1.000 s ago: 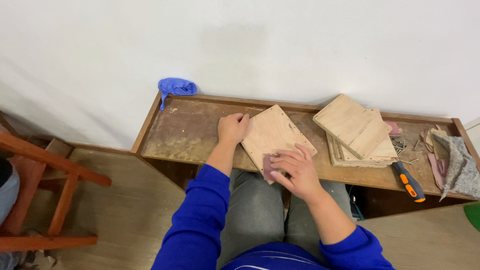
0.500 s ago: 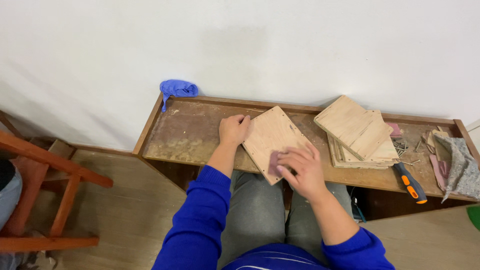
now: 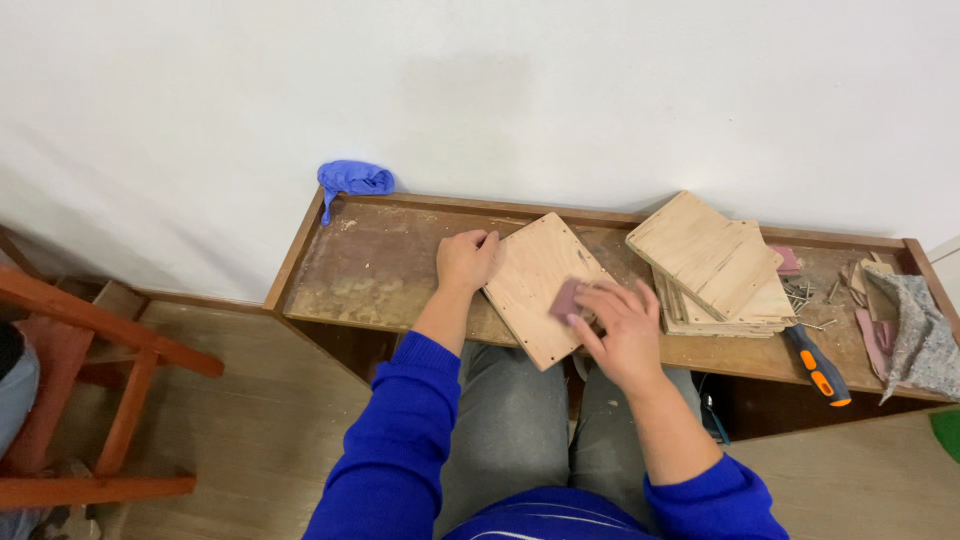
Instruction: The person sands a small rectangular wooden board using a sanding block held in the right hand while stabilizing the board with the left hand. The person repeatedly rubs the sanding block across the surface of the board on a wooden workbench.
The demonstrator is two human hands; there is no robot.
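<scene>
Both hands rest on a square plywood panel [image 3: 535, 285] lying flat on a low wooden bench [image 3: 370, 265] against the white wall. Left hand [image 3: 465, 260] lies at the panel's 9 o'clock edge, palm down, fingers loosely curled over the rim, steadying it rather than gripping. Right hand [image 3: 620, 330] sits at the panel's 4 o'clock corner, fingers bent and pressing a small reddish-brown sanding pad [image 3: 567, 298] flat against the wood; the pad peeks out past the fingertips toward 10 o'clock.

At 3 o'clock from the panel, just beside the right hand, stands a stack of similar plywood panels [image 3: 715, 265], fanned unevenly and touching or nearly touching the worked panel's corner. Loose screws [image 3: 805, 298] lie at the stack's 3 o'clock side, and an orange-and-black handled tool [image 3: 818, 365] lies at its 5 o'clock. Farther along, a grey cloth [image 3: 915, 330] covers the bench end. A crumpled blue glove [image 3: 352, 180] sits at the bench's far corner, 11 o'clock from the left hand. A red-brown wooden frame [image 3: 90, 400] stands on the floor, well apart at 8 o'clock.
</scene>
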